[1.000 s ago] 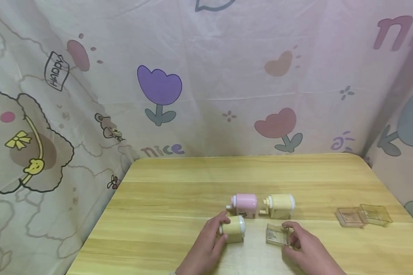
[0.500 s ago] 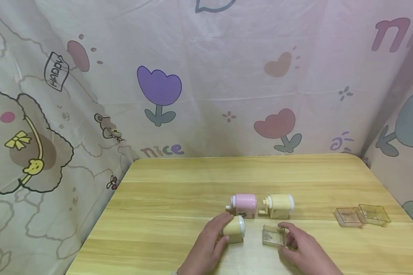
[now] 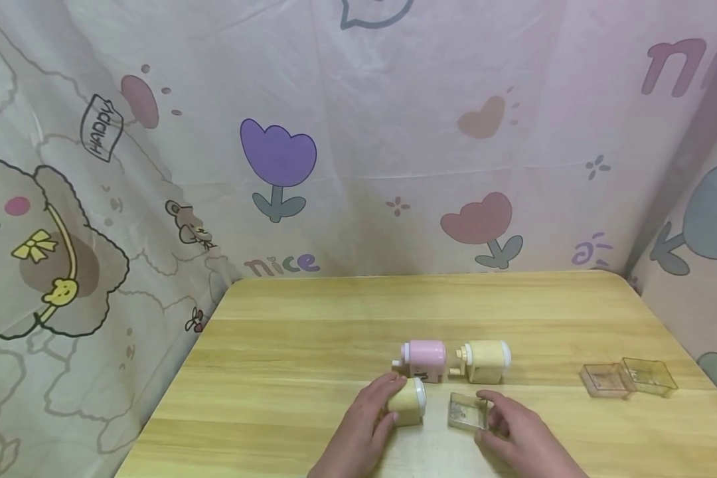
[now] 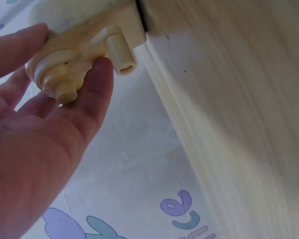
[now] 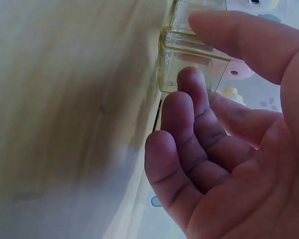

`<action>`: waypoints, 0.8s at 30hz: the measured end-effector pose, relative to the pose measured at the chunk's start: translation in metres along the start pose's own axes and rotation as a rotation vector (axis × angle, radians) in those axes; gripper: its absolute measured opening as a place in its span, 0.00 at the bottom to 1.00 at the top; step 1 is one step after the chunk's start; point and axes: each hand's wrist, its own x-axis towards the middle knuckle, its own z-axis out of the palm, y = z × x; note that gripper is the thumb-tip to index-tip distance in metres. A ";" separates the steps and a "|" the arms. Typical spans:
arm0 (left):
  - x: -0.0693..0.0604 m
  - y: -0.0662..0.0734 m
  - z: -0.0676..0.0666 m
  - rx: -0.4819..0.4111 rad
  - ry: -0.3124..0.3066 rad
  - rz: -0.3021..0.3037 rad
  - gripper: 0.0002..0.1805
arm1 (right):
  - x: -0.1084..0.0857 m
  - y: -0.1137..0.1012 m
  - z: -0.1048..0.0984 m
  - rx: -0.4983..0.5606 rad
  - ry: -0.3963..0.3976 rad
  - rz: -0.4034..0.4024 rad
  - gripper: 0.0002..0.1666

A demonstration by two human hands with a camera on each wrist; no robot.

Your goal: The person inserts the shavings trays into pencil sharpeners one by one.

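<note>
My left hand (image 3: 360,425) grips a pale yellow crank pencil sharpener (image 3: 407,401) with a white end, standing on the table. In the left wrist view, the fingers lie around the crank end of the sharpener (image 4: 117,52). To its right, my right hand (image 3: 516,430) pinches a clear yellowish shavings tray (image 3: 467,413) between thumb and index finger. The right wrist view has the tray (image 5: 189,57) beyond the curled other fingers. A gap separates the tray from the sharpener. Behind them stand a pink pencil sharpener (image 3: 428,358) and a second yellow pencil sharpener (image 3: 487,362).
On the right of the wooden table (image 3: 311,312) lie two more see-through trays, one pinkish (image 3: 606,382) and one yellow (image 3: 651,377), side by side. A printed cloth (image 3: 358,133) hangs behind the table and along both sides.
The right hand has slid the tray a little to the left, narrowing the gap to the held sharpener. The left hand has shifted slightly over the sharpener, which stays in place.
</note>
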 end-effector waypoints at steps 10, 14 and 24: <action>0.001 0.001 -0.001 -0.032 -0.017 -0.028 0.28 | 0.003 -0.002 -0.001 -0.027 -0.019 -0.008 0.40; 0.001 0.001 -0.001 -0.024 -0.010 -0.021 0.28 | 0.004 -0.003 -0.001 -0.036 -0.013 -0.014 0.40; 0.001 0.001 -0.001 -0.010 -0.016 -0.008 0.27 | 0.007 -0.010 0.000 -0.090 0.019 -0.070 0.38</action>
